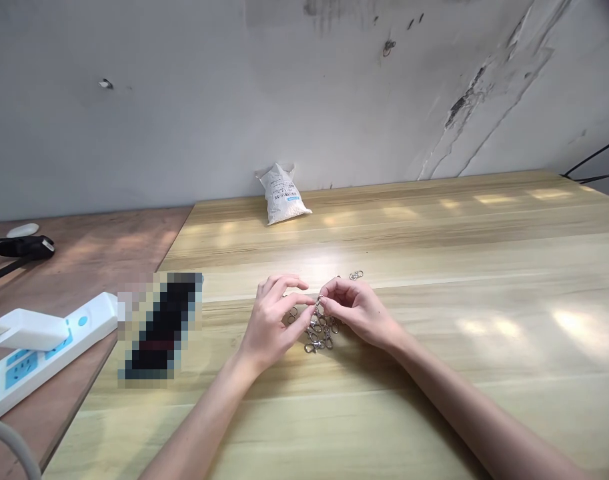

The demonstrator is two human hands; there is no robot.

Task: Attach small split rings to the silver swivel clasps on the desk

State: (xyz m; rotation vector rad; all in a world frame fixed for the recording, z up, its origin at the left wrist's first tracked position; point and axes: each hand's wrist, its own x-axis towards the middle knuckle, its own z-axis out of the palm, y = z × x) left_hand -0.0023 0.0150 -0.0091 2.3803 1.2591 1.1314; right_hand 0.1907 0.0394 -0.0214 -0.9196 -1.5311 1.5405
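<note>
My right hand (354, 307) pinches a small silvery lobster clasp (319, 301) between thumb and forefinger, just above the table. Facing it from the left, my left hand (279, 317) has its thumb and index fingertips closed at the same clasp, while its other fingers curve loosely away. Beneath the fingertips lies a loose pile of shiny metal lobster clasps (314, 331), partly hidden by both hands. One more clasp (356, 275) lies apart, just beyond my right hand. Whether the held clasp has a ring attached is too small to tell.
A white printed packet (284, 197) stands on the wooden table (434, 413) near the wall. On the left are a pixelated dark object (161, 327), a white power strip (91, 320) with a charger (31, 328) plugged in, and black cables (29, 248).
</note>
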